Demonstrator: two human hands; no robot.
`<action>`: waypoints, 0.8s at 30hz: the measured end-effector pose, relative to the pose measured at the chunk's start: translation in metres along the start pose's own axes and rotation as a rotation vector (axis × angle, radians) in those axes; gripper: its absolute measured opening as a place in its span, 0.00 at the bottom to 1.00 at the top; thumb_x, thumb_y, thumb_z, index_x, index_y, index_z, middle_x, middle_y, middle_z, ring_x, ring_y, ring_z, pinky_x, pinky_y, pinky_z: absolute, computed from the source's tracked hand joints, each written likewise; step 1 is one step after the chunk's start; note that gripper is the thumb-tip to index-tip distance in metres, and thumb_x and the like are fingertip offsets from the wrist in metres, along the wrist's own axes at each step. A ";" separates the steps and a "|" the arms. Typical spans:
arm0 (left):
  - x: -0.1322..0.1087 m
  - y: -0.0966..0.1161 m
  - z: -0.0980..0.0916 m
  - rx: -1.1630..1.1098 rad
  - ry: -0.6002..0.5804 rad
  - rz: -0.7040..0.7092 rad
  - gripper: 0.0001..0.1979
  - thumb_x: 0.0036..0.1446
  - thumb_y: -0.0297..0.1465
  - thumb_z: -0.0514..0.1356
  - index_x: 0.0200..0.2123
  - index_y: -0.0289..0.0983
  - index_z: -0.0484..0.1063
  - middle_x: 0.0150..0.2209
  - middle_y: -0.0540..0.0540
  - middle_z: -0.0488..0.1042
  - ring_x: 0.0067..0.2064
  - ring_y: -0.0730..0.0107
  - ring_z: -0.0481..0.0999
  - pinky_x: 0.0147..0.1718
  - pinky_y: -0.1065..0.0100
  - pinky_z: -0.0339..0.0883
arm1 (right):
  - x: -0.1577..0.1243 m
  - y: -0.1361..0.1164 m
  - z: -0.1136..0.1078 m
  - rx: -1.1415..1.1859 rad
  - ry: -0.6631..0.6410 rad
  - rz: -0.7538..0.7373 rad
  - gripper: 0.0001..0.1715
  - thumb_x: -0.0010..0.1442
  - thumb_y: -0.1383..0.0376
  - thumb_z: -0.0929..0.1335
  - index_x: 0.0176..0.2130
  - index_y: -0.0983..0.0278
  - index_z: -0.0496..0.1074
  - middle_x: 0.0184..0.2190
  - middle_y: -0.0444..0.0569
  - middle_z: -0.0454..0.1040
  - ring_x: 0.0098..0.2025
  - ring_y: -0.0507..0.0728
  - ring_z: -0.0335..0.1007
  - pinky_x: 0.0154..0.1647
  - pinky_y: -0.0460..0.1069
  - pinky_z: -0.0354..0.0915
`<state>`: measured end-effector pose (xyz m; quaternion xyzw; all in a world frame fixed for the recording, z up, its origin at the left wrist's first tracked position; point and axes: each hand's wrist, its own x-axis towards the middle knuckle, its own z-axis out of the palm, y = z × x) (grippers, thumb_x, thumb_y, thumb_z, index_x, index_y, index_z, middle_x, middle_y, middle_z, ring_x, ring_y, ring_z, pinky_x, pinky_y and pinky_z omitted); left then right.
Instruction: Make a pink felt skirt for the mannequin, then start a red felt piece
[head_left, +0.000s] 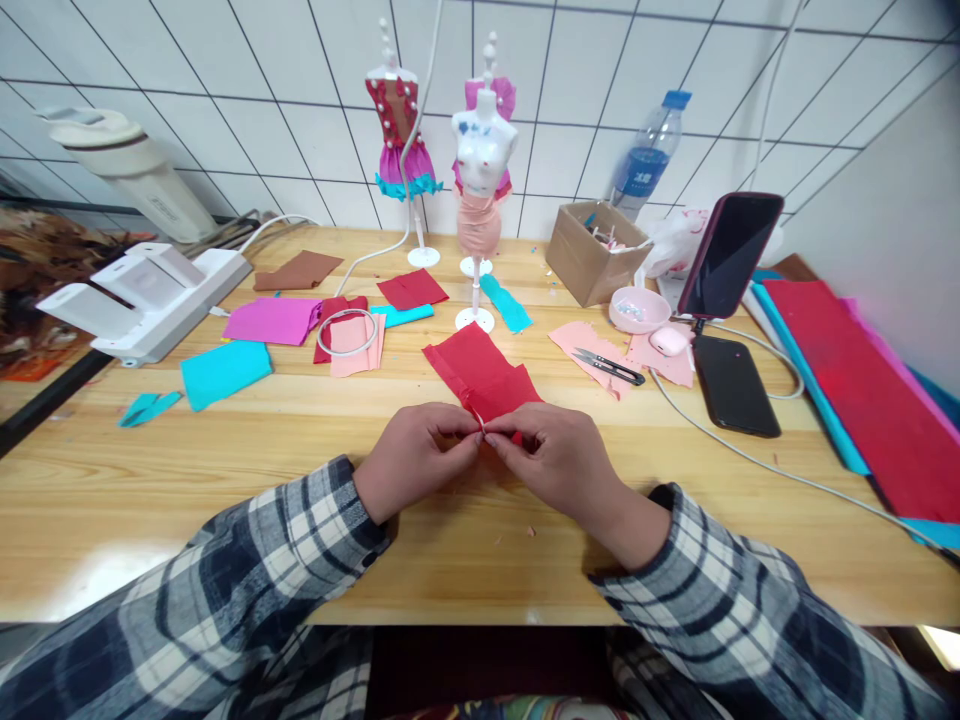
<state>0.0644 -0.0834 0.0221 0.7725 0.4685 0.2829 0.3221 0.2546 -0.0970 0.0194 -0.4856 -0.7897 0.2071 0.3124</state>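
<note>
At the middle of the table, my left hand (424, 450) and my right hand (559, 455) meet fingertip to fingertip. Both are closed in a pinch on a thin white strip (481, 422), whose exact kind is too small to tell. A piece of red crepe paper (480, 365) lies just beyond the fingers, creased along its left part; its near corner runs under my right hand. A bit of red shows between my right fingers. Past the paper stands a small white mannequin (484, 150) with a peach wrap around its hips.
Two dressed mannequins, one in a red-and-purple outfit (401, 130), stand behind. Paper scraps such as a blue piece (225, 374) lie left. Small black-handled snips (609, 366), a pink bowl (639, 310), a cardboard box (596, 260) and phones (735, 385) are right. A white cable (772, 468) crosses the right side.
</note>
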 end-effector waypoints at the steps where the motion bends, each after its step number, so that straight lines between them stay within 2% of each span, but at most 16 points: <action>1: 0.000 0.000 0.000 0.011 0.001 0.010 0.09 0.55 0.31 0.58 0.30 0.36 0.79 0.31 0.47 0.81 0.33 0.69 0.78 0.33 0.72 0.69 | 0.000 0.000 0.000 -0.006 -0.001 0.005 0.07 0.59 0.64 0.69 0.37 0.59 0.80 0.31 0.43 0.79 0.29 0.51 0.71 0.30 0.46 0.62; 10: -0.002 0.001 0.002 0.055 0.033 0.042 0.07 0.53 0.28 0.59 0.28 0.37 0.77 0.28 0.49 0.80 0.30 0.70 0.77 0.31 0.72 0.68 | 0.002 -0.002 0.001 0.003 0.007 0.050 0.05 0.57 0.66 0.69 0.33 0.60 0.77 0.29 0.42 0.79 0.29 0.51 0.70 0.30 0.46 0.61; 18: -0.001 0.002 0.000 -0.014 0.003 0.047 0.05 0.52 0.28 0.60 0.28 0.36 0.76 0.28 0.49 0.79 0.31 0.70 0.76 0.32 0.71 0.68 | 0.004 -0.002 0.000 0.097 -0.004 0.100 0.03 0.55 0.68 0.69 0.30 0.60 0.74 0.26 0.41 0.76 0.28 0.50 0.67 0.28 0.46 0.60; 24: -0.006 0.003 -0.002 -0.112 -0.045 0.136 0.06 0.55 0.28 0.60 0.31 0.34 0.78 0.38 0.42 0.81 0.40 0.66 0.79 0.42 0.68 0.71 | 0.012 0.007 -0.005 0.045 0.055 0.144 0.04 0.53 0.70 0.68 0.29 0.61 0.72 0.26 0.41 0.74 0.28 0.50 0.65 0.29 0.46 0.59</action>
